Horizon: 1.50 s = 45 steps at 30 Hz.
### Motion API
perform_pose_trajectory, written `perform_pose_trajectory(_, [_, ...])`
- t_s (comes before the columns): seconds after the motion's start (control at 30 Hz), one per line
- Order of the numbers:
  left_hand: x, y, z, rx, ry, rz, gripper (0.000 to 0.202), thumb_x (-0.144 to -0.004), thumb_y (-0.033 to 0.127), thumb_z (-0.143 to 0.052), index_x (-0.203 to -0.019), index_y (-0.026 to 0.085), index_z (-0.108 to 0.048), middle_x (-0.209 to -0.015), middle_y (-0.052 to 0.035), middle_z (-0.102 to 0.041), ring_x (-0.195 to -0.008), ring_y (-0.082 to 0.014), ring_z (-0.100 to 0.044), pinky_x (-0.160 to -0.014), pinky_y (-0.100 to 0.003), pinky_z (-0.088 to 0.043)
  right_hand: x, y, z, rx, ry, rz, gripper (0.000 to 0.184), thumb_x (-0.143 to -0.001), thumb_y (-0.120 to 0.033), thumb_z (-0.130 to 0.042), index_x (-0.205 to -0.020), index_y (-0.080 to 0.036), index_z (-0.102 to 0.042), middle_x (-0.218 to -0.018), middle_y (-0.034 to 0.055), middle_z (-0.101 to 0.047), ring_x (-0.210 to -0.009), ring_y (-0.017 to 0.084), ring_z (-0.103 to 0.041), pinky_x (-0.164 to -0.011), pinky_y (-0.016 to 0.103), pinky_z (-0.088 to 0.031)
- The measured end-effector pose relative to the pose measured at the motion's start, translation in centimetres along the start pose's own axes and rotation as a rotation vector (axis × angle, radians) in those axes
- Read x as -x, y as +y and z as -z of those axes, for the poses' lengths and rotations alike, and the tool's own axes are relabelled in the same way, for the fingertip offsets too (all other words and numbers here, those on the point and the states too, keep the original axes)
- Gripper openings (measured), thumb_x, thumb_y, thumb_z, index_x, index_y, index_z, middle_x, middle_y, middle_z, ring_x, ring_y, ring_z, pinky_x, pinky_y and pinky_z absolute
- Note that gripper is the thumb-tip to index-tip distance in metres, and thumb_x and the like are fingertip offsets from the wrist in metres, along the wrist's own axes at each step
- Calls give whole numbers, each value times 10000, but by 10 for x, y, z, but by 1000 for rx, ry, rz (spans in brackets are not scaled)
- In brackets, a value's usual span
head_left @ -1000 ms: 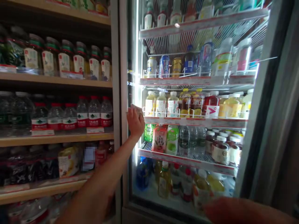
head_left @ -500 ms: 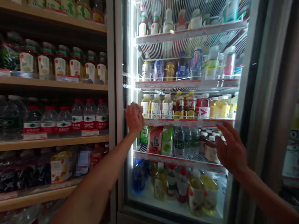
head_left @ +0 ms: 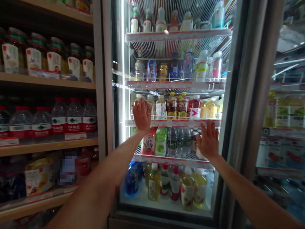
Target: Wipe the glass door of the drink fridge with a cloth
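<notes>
Left grip (head_left: 141,115) is being pressed open on the drinks-fridge glass door (head_left: 176,47), right grip (head_left: 208,140) is being spread wide too; nothing's being held.

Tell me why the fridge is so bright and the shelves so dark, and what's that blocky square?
In the head view, a white light strip makes glare down the inside edge of the glass-door fridge. In the same view, the wooden shelf sits in dim light, and a pixelated patch blurs whatever is on the lower shelf.
</notes>
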<state>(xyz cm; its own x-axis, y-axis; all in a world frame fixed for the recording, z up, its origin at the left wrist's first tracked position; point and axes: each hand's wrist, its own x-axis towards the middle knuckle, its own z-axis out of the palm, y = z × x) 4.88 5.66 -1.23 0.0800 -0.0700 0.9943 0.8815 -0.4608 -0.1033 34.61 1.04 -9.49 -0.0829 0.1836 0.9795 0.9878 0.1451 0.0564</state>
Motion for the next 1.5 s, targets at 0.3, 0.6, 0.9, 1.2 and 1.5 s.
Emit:
perform_pose_trajectory(0.3, [-15, 32, -11, 152, -156, -473, 439, -879, 154, -333, -1309, 170, -419, -1362, -93, -486, -1347, -198, -320, -1109, -462, -276, 1, 5, 4, -43, -30, 54, 647, -891, -243, -403, -1467, -257, -109, -1546, 78, -116, -1414, 273, -105, -1082, 544, -276])
perform_pose_trajectory(0.6, [-9, 80, -36, 244, -376, -981, 458, -850, 111, -396, -1292, 223, -444, -1377, -24, -480, -1334, -130, -337, -1123, -341, -272, -4, 23, 21, -115, -5, 44, 567, -866, -174, -364, -1425, -207, -275, -1512, 89, -247, -1394, 237, -217, -1090, 479, -307])
perform_pose_trajectory(0.9, [8, 131, -50, 284, -411, -1008, 412, -852, 120, -409, -1244, 210, -499, -1341, -24, -519, -1288, -136, -411, -1118, -321, -291, 10, 44, 30, -83, 8, -73, 491, -857, -183, -384, -1345, -132, -396, -1434, 168, -372, -1347, 249, -319, -1055, 466, -359])
perform_pose_trajectory(1.2, [0, 137, -58, 119, -349, -882, 456, -863, 131, -379, -1316, 107, -418, -1434, -93, -394, -1356, -237, -294, -1132, -427, -250, 27, 47, 34, 8, -12, -62, 460, -857, -144, -365, -1312, -124, -430, -1394, 182, -427, -1331, 263, -350, -1026, 483, -374])
perform_pose_trajectory(1.5, [-8, 50, -27, -35, -235, -674, 461, -887, 185, -381, -1344, 116, -383, -1441, -109, -379, -1393, -253, -184, -1137, -464, -186, 6, -13, 15, -48, -55, 50, 531, -818, -108, -389, -1347, -150, -403, -1439, 118, -388, -1380, 234, -254, -1086, 469, -300])
